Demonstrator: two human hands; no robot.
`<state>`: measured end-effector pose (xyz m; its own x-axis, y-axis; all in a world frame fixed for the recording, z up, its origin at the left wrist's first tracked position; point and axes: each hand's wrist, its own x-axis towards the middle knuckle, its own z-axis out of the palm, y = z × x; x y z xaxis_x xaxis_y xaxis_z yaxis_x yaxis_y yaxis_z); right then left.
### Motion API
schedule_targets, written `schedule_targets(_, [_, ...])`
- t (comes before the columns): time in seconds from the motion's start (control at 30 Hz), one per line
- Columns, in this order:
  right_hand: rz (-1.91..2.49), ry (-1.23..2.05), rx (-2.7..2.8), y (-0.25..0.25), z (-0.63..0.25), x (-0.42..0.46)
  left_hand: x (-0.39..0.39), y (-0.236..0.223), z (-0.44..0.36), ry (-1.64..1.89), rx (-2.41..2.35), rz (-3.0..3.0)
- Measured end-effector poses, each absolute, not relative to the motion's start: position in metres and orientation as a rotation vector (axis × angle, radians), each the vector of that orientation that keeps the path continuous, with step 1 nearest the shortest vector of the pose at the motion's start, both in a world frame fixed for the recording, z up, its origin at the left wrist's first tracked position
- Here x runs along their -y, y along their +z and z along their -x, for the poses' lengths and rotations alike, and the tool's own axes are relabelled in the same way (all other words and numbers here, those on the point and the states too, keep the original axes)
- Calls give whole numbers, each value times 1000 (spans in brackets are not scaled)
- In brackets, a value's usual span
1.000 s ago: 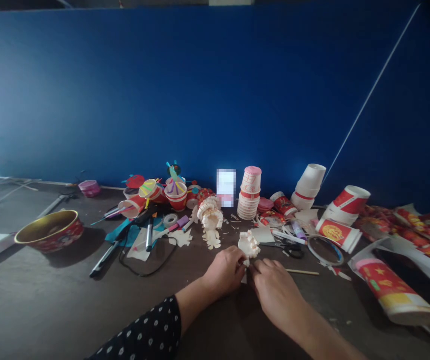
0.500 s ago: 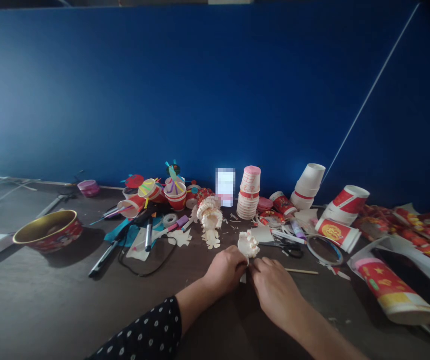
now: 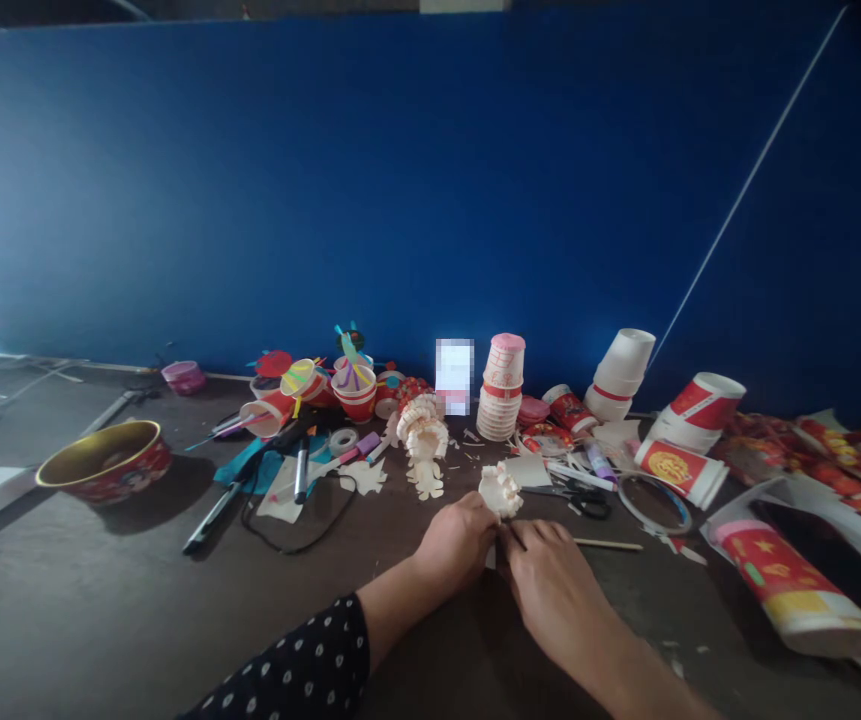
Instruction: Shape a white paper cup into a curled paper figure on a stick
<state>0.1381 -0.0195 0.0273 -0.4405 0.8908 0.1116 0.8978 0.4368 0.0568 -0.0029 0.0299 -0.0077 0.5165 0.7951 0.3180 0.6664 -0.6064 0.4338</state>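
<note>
Both my hands meet low over the dark table (image 3: 100, 600), just right of centre. My left hand (image 3: 454, 545) is closed, its fingers pinched on a white cut-paper piece (image 3: 500, 490) with a fringed, curled edge. My right hand (image 3: 550, 580) is closed too, its fingertips pressed on the lower part of the same piece, which is mostly hidden between the hands. A thin wooden stick (image 3: 610, 545) lies just right of my right hand. Black scissors (image 3: 576, 497) rest beyond it.
A gold-lined red bowl (image 3: 104, 462) stands at the left. Decorated paper cups (image 3: 351, 385), a cup stack (image 3: 501, 390), a finished white paper figure (image 3: 422, 440), markers, a tape roll and a cable crowd the back. Sideways cups (image 3: 797, 590) lie at the right. A blue wall stands behind.
The hands stay together on the paper piece with only slight finger movement; the view has shifted a little.
</note>
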Motion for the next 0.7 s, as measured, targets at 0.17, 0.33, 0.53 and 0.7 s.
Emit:
schedule_targets(0.17, [1616,-145,2644,27,-136,19,-29,-7,3,699,-1244,-2515])
schedule_targets(0.33, [1640,-104,2649,28,-135,18,-30,-9,3,746,-1226,-2523])
schedule_targets(0.53, [1655,-38,2646,33,-137,16,-30,-9,5,784,-1212,-2479])
schedule_targets(0.7, [1630,10,2630,32,-141,12,-30,-9,6,881,-1202,-2389])
